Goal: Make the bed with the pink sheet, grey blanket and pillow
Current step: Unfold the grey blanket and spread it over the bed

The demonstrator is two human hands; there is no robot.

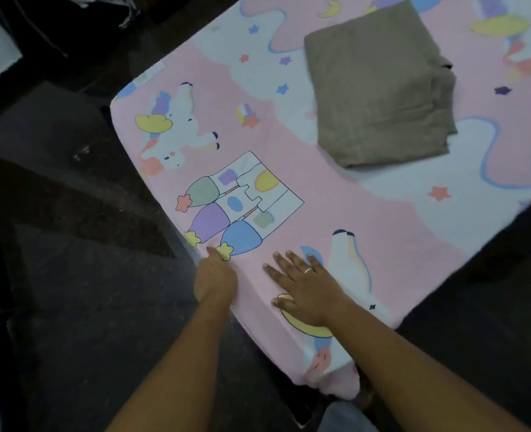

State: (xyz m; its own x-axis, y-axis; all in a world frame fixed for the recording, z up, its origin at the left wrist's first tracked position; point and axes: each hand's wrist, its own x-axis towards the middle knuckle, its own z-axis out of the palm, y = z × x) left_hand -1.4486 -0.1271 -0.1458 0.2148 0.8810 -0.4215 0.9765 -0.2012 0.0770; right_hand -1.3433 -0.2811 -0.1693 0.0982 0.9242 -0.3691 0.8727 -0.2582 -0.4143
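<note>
Nearest, at the bed's corner: pink sheet (329, 194) bunched and hanging loose below the mattress edge, not tucked there. Just above that, right hand (304, 291) lying flat on the sheet, fingers spread wide, palm down, gripping nothing, only pressing. Beside it, left hand (216, 280) at the very edge of the mattress, closed into a loose fist, thumb pointing forward along the rim; apparently pinching or pushing the sheet's border over the side, though the fingers curl out of sight, so hard to say whether cloth is truly held.

Likely step: smoothing and tucking the sheet along this side. To do it well: keep the flat palm as an anchor so the printed surface does not creep, draw the border taut with the other hand, then slide both along the edge toward the loose corner and fold that bunch under last. Sweep outward from the middle, never inward, to chase wrinkles off the side.

Farther up: grey blanket (379, 85), folded into a thick square, resting on the sheet well apart from both hands, waiting to be spread. No pillow in sight.
</note>
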